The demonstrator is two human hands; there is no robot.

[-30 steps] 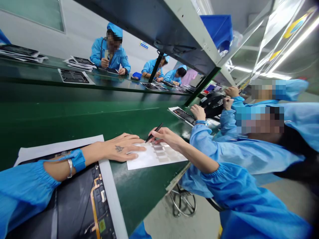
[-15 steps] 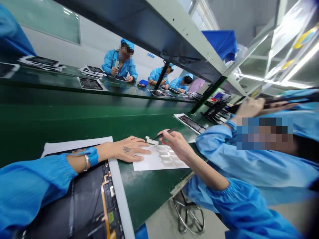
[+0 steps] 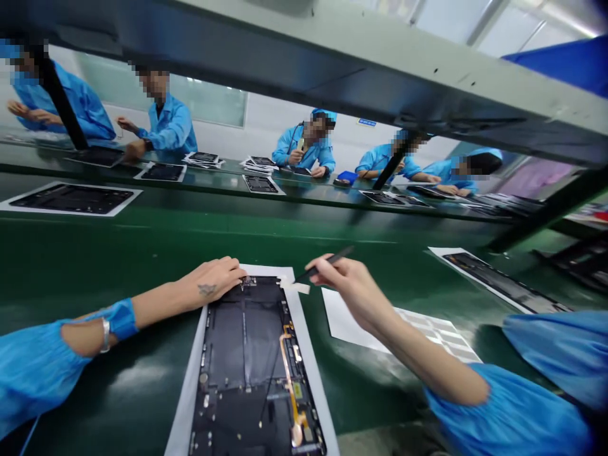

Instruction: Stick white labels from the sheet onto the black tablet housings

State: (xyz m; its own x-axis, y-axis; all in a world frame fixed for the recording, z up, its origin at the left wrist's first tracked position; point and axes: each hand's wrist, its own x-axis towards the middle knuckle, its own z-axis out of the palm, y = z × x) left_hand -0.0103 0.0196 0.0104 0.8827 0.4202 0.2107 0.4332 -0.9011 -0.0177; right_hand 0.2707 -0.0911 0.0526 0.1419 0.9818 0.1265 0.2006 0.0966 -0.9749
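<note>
My left hand rests on the top end of a tablet with its black inner frame exposed, which lies on a white sheet. A blue wrist strap circles my left wrist. My right hand grips black tweezers above the tablet's top right corner. Their tip reaches a small white sticker, though I cannot tell whether it is gripped. A white sheet of labels lies partly under my right forearm.
Several more tablets on white sheets line the green conveyor belt. Another lies to the right. Blue-clad co-workers sit across the belt, and a grey shelf beam runs overhead.
The tablet on its sheet now lies between my hands, and my left hand rests on its top end. The label sheet sits further right, and the white sticker is off it at the tweezer tip.
</note>
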